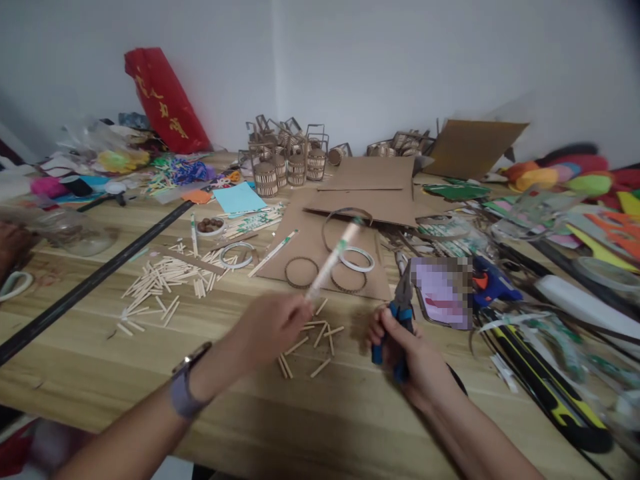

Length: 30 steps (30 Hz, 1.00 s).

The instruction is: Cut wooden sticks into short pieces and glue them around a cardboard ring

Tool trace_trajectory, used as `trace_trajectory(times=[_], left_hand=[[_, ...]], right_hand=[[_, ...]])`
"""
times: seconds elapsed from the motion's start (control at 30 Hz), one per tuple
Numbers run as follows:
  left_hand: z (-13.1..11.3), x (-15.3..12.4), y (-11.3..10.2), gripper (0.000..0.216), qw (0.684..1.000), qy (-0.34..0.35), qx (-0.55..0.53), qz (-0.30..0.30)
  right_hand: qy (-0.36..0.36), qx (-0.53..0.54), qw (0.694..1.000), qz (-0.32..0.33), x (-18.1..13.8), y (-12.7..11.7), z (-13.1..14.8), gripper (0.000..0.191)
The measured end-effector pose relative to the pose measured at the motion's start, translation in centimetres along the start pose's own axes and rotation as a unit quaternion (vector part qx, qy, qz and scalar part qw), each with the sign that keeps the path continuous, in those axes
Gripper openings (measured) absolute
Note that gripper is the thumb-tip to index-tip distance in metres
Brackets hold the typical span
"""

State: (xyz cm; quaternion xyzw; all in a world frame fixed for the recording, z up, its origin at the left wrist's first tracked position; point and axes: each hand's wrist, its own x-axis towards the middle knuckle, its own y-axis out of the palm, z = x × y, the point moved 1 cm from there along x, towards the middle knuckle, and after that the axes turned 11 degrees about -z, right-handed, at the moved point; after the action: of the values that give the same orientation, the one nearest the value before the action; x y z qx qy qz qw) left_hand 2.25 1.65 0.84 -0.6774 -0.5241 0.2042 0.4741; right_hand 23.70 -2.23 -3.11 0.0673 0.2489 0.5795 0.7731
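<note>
My left hand (273, 327) is closed around one end of a pair of paper-wrapped chopsticks (327, 267), pale with a green mark and blurred by motion, slanting up to the right. In my right hand (407, 343) are blue-handled pliers (402, 310), their jaws pointing up and away from me. Beneath and between the hands lie several short cut sticks (323, 333). A larger heap of cut sticks (163, 277) spreads to the left. Beyond my hands, brown rings (301, 272) and a white ring (357, 259) rest on cardboard (273, 267).
Small woven baskets (296, 167) stand at the back by the wall. A phone (440, 293), a blue glue gun (500, 280) and a yellow-black box cutter (550, 387) lie right. A bowl of brown balls (210, 227) sits left. Another person's hand (15, 243) shows at the left edge.
</note>
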Motion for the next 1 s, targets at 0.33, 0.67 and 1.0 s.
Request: trace_trajectory(times=[0.33,0.67,1.0], left_hand=[[-3.9,-3.5,4.7,0.044,0.987,0.094,-0.047,0.126],[-3.9,-3.1,5.4,0.047,0.989,0.051,-0.096,0.097],[-2.9,-2.0,4.5,0.046,0.962,-0.045,-0.263,0.049]], right_hand=[[-0.094,0.032,0.98,-0.175,1.3,-1.3,1.9,0.04],[-0.088,-0.127,0.981,-0.119,-0.9,0.4,-2.0,0.042],[-0.07,-0.255,0.964,0.034,-2.1,0.8,-1.0,0.046]])
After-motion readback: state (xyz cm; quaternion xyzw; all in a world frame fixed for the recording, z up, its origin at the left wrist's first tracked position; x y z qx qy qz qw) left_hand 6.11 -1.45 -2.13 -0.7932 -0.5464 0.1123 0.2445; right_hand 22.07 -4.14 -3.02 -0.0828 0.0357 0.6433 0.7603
